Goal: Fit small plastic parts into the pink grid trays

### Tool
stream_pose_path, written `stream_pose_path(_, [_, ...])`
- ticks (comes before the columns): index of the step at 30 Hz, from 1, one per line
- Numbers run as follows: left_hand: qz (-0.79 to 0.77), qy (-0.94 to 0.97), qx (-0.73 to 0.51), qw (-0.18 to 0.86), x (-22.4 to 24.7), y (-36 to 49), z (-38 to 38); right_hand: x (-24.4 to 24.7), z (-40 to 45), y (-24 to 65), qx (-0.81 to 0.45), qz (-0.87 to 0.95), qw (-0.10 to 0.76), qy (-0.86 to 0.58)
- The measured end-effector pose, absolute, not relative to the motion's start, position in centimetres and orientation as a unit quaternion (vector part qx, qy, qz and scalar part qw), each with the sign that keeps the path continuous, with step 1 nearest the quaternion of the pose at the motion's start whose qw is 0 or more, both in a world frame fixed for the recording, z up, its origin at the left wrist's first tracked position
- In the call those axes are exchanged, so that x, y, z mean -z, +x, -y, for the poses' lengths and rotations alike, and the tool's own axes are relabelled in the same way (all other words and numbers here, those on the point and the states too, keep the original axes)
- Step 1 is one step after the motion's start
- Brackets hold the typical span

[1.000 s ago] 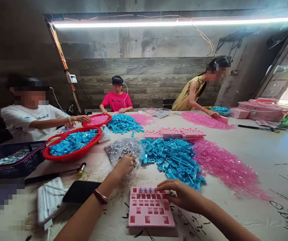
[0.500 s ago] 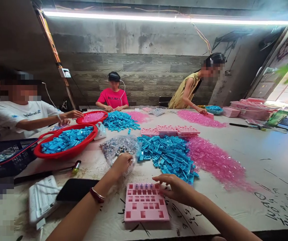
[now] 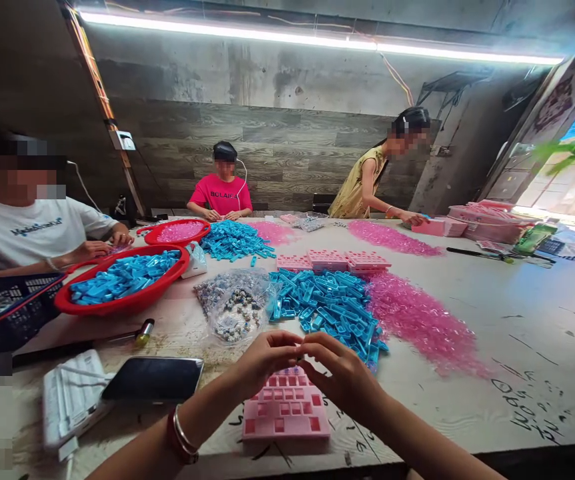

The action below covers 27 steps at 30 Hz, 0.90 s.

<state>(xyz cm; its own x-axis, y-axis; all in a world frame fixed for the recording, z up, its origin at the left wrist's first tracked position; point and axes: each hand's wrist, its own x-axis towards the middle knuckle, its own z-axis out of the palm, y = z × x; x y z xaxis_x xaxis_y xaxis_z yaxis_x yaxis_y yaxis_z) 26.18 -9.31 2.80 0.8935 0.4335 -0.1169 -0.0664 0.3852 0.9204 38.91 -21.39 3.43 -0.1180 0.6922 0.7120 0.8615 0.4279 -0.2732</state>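
Note:
My left hand (image 3: 263, 361) and my right hand (image 3: 340, 365) meet fingertip to fingertip over the far end of a pink tray (image 3: 295, 428) with square and rectangular recesses. Both are closed in a pinch around something tiny, partly hidden by the fingers and too small to name. The hands cover the tray's far row. Just beyond my left hand lies an open clear plastic bag (image 3: 240, 313) of small mixed beads or charms. Past my right hand spreads a heap of blue plastic pieces (image 3: 325, 303), touching a pile of clear pink pieces (image 3: 417, 323).
Stacked pink trays (image 3: 325, 260) stand behind the blue heap. At left are a red basin (image 3: 122, 303) of blue pieces, a dark basket (image 3: 12, 313), a phone (image 3: 155, 379) and a white power bank (image 3: 75, 397). Three other people sit or stand around the table.
My left hand has come out of the bag and moved right to meet my right hand over the tray. My right hand's fingers have closed. The view has shifted slightly.

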Motion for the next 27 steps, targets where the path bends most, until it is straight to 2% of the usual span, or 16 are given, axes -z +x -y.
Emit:
stream_pose_path(9, [-0.192,0.498,-0.157,0.831,-1.4,26.3,9.6,-2.5,20.6,39.2,0.103,0.749,0.394,-0.524])
stream_pose_path(11, [-0.189,0.579,-0.179,0.772,-1.2,26.2,9.1,-2.1,20.6,39.6,0.059,0.726,0.419,-0.542])
stream_pose_path(15, [-0.118,0.835,-0.237,0.483,-0.1,26.1,7.6,-0.8,21.0,40.7,-0.112,0.641,0.471,-0.596])
stream_pose_path(17, [-0.075,0.892,-0.219,0.389,0.6,26.0,7.0,-0.1,21.2,41.1,-0.174,0.608,0.461,-0.622])
stream_pose_path(21, [-0.054,0.926,-0.177,0.328,1.4,26.1,6.9,0.8,21.7,41.5,-0.214,0.585,0.409,-0.667])
stream_pose_path(27, [-0.06,0.943,-0.16,0.285,1.2,26.2,7.3,0.5,22.2,41.6,-0.168,0.638,0.374,-0.652])
